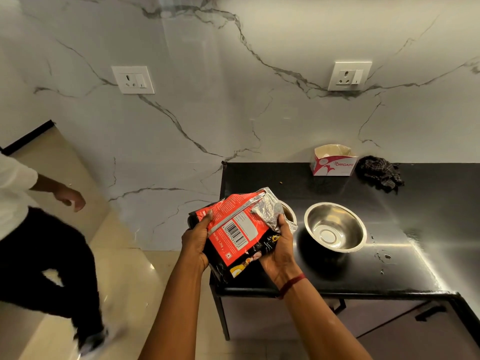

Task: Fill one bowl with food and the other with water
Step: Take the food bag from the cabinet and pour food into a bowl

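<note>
- Two hands held a red-and-black food bag point(233, 235) just left of the empty bowl point(335, 227), its open foil mouth turned up and toward the bowls, a hold that looked meant for pouring.
- The left hand point(196, 240) gripped the bag's edge farthest from the empty bowl, thumb across the printed face and fingers wrapped behind, apparently taking the weight.
- The right hand point(279, 245), a red thread at its wrist, was curled round the side of the bag nearer the empty bowl, fingertips at the crumpled foil, seemingly to steer or widen the opening.
- A second bowl point(289, 213) sat just left of the empty bowl, largely hidden behind the foil; whether it held anything could not be told.
- The empty bowl stood on the black desk point(259, 178) near its front edge, dry and shining inside, so neither food nor water had visibly gone into it.
- Wet spots point(384, 255) lay on the desk just right of the empty bowl.
- A tissue box point(333, 161) and a dark crumpled cloth point(379, 172) rested behind the empty bowl against the marble wall, well clear of the work.
- Another person point(39, 229) was on the floor far to the left of the empty bowl, apart from the desk.
</note>
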